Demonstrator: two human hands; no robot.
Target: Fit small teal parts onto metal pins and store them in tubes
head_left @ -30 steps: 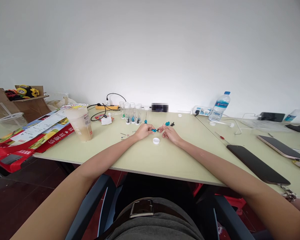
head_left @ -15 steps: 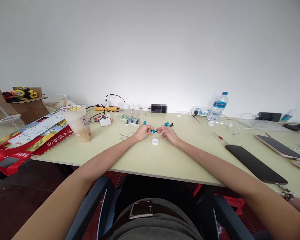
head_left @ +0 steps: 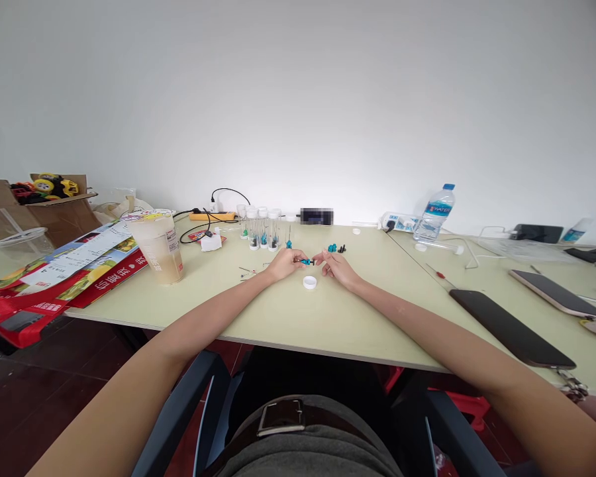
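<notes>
Blue screwdriver bit (head_left: 306,262) at frame centre, pinched in left hand (head_left: 284,263) grip; right hand (head_left: 336,266) fingertips closed at its tip, above white cap (head_left: 309,282).

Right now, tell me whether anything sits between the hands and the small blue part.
Nothing visible does. The left hand and right hand both meet the small blue part directly at their fingertips. The white cap lies nearer the person, apart from it.

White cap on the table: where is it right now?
In the head view the white cap lies flat on the table near the middle, just nearer the person than the left hand and right hand, between their wrists.
</notes>
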